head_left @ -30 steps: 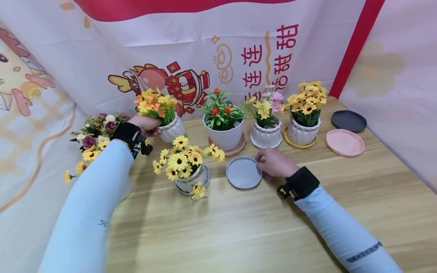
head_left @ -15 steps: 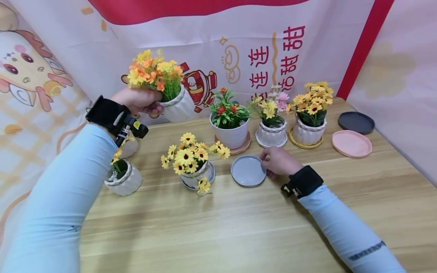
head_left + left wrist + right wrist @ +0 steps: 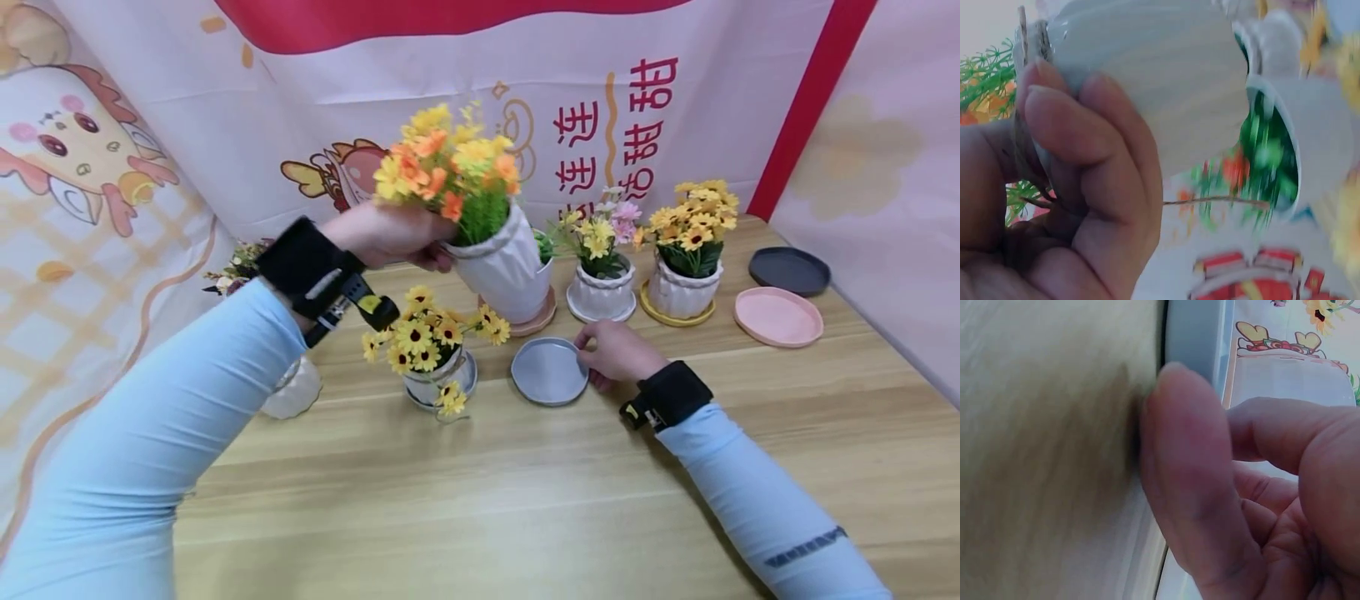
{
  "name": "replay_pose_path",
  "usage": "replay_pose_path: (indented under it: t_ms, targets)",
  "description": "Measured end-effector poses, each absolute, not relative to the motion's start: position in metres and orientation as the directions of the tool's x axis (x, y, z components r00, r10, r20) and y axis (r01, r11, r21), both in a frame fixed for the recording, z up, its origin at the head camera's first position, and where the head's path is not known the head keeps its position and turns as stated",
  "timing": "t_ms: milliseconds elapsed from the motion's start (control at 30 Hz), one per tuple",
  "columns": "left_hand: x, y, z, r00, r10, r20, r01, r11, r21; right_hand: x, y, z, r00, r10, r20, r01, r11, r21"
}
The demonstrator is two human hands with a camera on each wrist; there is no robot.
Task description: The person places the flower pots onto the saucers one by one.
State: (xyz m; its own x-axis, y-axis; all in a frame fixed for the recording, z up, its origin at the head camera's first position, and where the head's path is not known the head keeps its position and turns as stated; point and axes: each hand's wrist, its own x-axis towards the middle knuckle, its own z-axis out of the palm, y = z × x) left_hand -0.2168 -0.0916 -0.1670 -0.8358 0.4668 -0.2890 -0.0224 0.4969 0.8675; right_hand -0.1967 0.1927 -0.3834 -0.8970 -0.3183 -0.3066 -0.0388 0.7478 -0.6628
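Note:
My left hand (image 3: 397, 236) grips a white flowerpot (image 3: 504, 265) by its rim and holds it tilted in the air. Yellow and orange artificial flowers (image 3: 450, 162) fill this pot; in the left wrist view, twine hangs from the neck of the white pot (image 3: 1147, 81). With thumb and finger, my right hand (image 3: 618, 354) pinches the right rim of a grey saucer (image 3: 550, 372) lying on the table. From the right wrist, the saucer's rim (image 3: 1194, 337) shows beside the fingers. Left of that saucer, a pot of yellow daisies (image 3: 429, 337) stands on another saucer.
Behind the lifted pot, a potted plant on a brown saucer (image 3: 536, 315) is mostly hidden. Farther right stand a pink-and-yellow flower pot (image 3: 602, 287) and a yellow flower pot (image 3: 682, 287) on saucers. A pink saucer (image 3: 778, 317) and black saucer (image 3: 789, 271) lie at the right edge.
My left hand has lifted the pot of yellow and orange flowers off the table and carried it right, in front of the red-flowered plant. The right hand stays at the grey saucer.

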Motion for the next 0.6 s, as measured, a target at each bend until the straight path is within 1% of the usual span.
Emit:
replay_pose_path:
  t_ms: [67,167,367,600]
  targets:
    - [-0.21,-0.079,-0.173,-0.836,0.472,-0.279,0.008,0.519,0.855,-0.196,0.193,-0.383,-0.897,-0.321,-0.305,-0.043,0.749,-0.662]
    - [-0.203,-0.061,-0.186,-0.828,0.476,-0.296,0.018,0.551,0.834,-0.196,0.193,-0.383,-0.898,-0.328,-0.294,-0.052,0.741,-0.669]
    - [-0.197,-0.041,-0.216,-0.807,0.482,-0.343,-0.027,0.549,0.835,-0.195,0.193,-0.383,-0.896,-0.347,-0.279,-0.073,0.732,-0.678]
    - [-0.188,-0.033,-0.255,-0.814,0.436,-0.384,-0.081,0.57,0.818,-0.197,0.195,-0.384,-0.887,-0.372,-0.275,-0.107,0.744,-0.66]
